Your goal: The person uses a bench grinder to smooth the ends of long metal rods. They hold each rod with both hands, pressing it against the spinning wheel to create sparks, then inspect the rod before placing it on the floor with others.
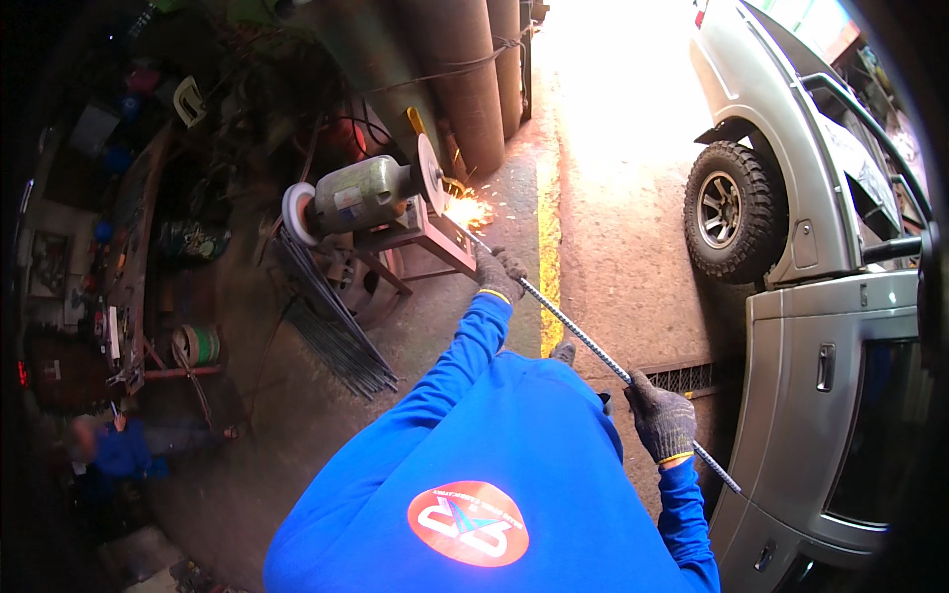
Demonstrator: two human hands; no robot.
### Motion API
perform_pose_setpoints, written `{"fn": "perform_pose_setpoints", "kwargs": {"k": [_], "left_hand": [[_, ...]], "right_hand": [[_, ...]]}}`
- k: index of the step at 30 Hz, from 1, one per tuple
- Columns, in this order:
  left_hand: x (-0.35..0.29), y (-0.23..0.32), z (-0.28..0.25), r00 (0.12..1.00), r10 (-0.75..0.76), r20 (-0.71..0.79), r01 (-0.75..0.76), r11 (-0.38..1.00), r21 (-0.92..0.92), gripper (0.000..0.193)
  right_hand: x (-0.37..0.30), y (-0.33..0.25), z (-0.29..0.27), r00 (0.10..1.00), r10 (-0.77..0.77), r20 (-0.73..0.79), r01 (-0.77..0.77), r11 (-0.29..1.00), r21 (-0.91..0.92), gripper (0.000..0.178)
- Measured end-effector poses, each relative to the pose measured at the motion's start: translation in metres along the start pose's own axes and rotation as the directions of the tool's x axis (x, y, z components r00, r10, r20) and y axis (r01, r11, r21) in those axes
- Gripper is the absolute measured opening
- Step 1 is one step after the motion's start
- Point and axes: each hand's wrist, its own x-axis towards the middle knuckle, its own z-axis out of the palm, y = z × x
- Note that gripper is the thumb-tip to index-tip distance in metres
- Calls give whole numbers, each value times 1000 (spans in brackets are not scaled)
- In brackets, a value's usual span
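A long ribbed steel bar (pixel 573 328) runs slantwise across my front, its far end at the right wheel (pixel 429 176) of a bench grinder (pixel 361 195). Orange sparks (pixel 469 210) spray where bar and wheel meet. My left hand (pixel 501 274), in a dark grey knit glove, is closed round the bar close to the grinder. Farther back along it, my right hand (pixel 660 417) grips the bar in a matching glove with a yellow cuff edge. The bar's near end sticks out past my right wrist. A reddish metal stand (pixel 425 237) carries the grinder.
Dark steel bars (pixel 341 331) lean in a bundle left of the stand. Large pipes or cylinders (pixel 460 84) stand behind the grinder. A silver vehicle (pixel 830 385) with a big wheel (pixel 730 211) is at the right. Another person in blue (pixel 124 450) is at far left, near a cluttered workbench (pixel 133 267).
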Motion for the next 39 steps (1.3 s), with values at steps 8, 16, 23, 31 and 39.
{"fn": "perform_pose_setpoints", "kwargs": {"k": [8, 16, 23, 31, 39], "left_hand": [[6, 2, -5, 998, 21, 53, -21, 1000, 2, 41], [8, 0, -2, 998, -17, 64, 20, 999, -36, 38], [3, -8, 3, 997, 69, -46, -67, 996, 55, 49], [8, -13, -10, 996, 82, -48, -78, 994, 73, 54], [7, -12, -4, 998, 47, -29, -47, 999, -8, 52]], "right_hand": [[-2, 3, 5, 997, -49, -55, 45, 996, -75, 26], [0, 6, 7, 990, -65, -125, 43, 984, -174, 27], [12, 30, 31, 989, -127, -70, 145, 864, 482, 30], [22, 46, 10, 754, -22, 657, -538, 554, 636, 39], [17, 41, 19, 968, -13, 250, -142, 793, 592, 35]]}}
